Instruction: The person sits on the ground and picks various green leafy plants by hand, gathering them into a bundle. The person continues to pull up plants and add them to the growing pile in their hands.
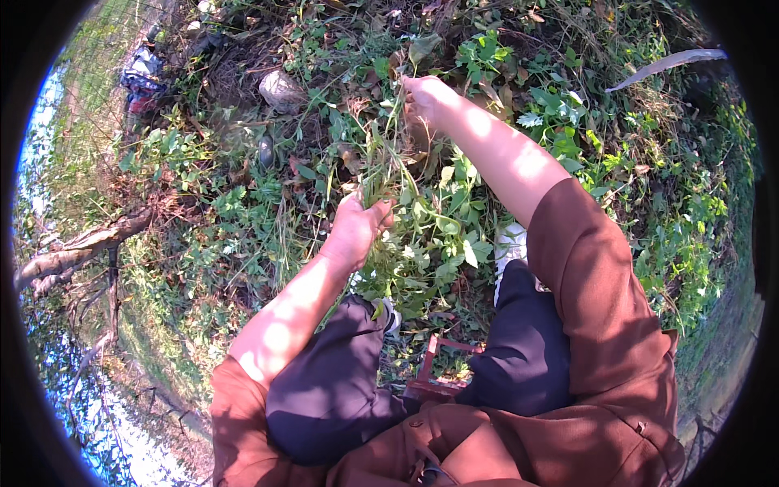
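My left hand (356, 230) is shut around a bunch of pulled green weeds (380, 182), thumb on top. Leafy ends hang below the fist, and thin stems fan out above it. Farther ahead and to the right, my right hand (426, 102) is curled on plant stems (398, 112) close to the ground. Its fingers are partly hidden by the wrist and leaves. Low broad-leaved plants (453, 228) grow between and under both arms. Whether the stems at my right hand are rooted cannot be seen.
A pale stone (281, 91) lies ahead on the left, near a smaller grey stone (266, 151). A broken branch (91, 243) juts in from the left. Bundled cloth (143, 79) lies farther off. A pale curved strip (666, 68) is at right. Between my legs is a reddish frame (429, 359).
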Demonstrator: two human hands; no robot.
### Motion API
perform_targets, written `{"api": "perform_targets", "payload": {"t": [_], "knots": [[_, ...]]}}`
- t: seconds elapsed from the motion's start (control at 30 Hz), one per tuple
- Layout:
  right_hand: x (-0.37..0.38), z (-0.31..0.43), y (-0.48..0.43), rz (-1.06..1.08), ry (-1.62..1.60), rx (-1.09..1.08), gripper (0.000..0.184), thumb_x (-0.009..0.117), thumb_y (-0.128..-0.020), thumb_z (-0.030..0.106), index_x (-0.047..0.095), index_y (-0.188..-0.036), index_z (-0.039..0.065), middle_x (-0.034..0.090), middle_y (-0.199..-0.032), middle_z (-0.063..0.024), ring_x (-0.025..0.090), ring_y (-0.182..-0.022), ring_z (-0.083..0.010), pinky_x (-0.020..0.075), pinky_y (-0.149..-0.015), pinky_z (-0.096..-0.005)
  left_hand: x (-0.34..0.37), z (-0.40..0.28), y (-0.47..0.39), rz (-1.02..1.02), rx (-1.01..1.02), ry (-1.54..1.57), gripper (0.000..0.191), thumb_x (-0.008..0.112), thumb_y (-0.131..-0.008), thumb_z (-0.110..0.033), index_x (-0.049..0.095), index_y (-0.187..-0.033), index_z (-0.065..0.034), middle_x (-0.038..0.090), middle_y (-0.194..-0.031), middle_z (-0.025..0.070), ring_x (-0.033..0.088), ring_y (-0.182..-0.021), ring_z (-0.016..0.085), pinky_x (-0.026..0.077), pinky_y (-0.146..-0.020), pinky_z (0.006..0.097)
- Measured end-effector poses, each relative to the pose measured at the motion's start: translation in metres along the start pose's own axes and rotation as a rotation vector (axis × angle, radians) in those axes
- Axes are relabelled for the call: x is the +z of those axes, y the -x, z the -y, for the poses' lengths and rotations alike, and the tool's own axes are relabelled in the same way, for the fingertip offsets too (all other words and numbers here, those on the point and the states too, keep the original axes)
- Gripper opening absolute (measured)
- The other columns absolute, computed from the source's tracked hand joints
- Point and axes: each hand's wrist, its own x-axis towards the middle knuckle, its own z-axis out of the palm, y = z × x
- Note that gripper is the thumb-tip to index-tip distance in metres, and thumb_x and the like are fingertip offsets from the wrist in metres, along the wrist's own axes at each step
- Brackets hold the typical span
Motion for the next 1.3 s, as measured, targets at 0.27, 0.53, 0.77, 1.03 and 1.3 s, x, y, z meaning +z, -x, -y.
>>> {"api": "perform_targets", "payload": {"t": [0.27,0.53,0.77,1.03,1.3], "knots": [[-0.029,-0.032,0.012,0.195,-0.005,-0.043,0.021,0.048,-0.088,0.019,0.048,-0.069,0.013,0.035,-0.053,0.0054,0.028,-0.039,-0.0065,0.0201,-0.036,-0.0238,0.006,-0.001,0.004,0.041,-0.033,-0.055,0.022,0.050,-0.088,0.002,0.053,-0.109,-0.0004,0.058,-0.086,0.0040,0.048,-0.063,0.010,0.044,-0.059,0.0227],[-0.023,-0.051,0.117,0.438,0.730,-0.539,0.049,0.055,-0.087,0.035,0.048,-0.120,-0.002,0.055,-0.113,-0.0195,0.054,-0.101,-0.0317,0.0422,-0.088,-0.0355,0.001,-0.013,0.009,0.204,0.041,0.032,0.021,0.056,-0.087,-0.003,0.055,-0.108,-0.0021,0.059,-0.083,0.0016,0.052,-0.067,0.009,0.044,-0.062,0.0217],[-0.076,-0.022,0.100,-0.110,0.627,-0.532,0.038,0.055,-0.086,0.034,0.060,-0.104,0.002,0.064,-0.098,-0.0136,0.060,-0.089,-0.0220,0.0457,-0.081,-0.0313,-0.032,-0.053,0.018,-0.172,0.368,0.254,0.012,0.054,-0.088,-0.010,0.057,-0.096,-0.0004,0.060,-0.077,0.0068,0.058,-0.067,0.015,0.049,-0.063,0.0264],[-0.143,0.004,0.043,-0.615,1.393,-0.389,0.035,0.064,-0.076,0.029,0.060,-0.104,0.008,0.061,-0.104,-0.0141,0.059,-0.097,-0.0291,0.0461,-0.086,-0.0366,-0.035,-0.027,0.000,-0.016,0.445,-0.039,0.019,0.056,-0.087,-0.019,0.058,-0.079,-0.0017,0.058,-0.071,0.0032,0.053,-0.070,0.013,0.041,-0.073,0.0277],[-0.142,0.017,0.040,-0.768,1.491,-0.210,0.035,0.056,-0.075,0.013,0.052,-0.109,0.004,0.057,-0.111,-0.0191,0.055,-0.104,-0.0340,0.0452,-0.088,-0.0427,-0.035,-0.025,-0.003,-0.130,0.258,0.085,0.018,0.061,-0.082,-0.021,0.056,-0.076,-0.0046,0.055,-0.069,0.0024,0.052,-0.067,0.015,0.041,-0.067,0.0299]]}}
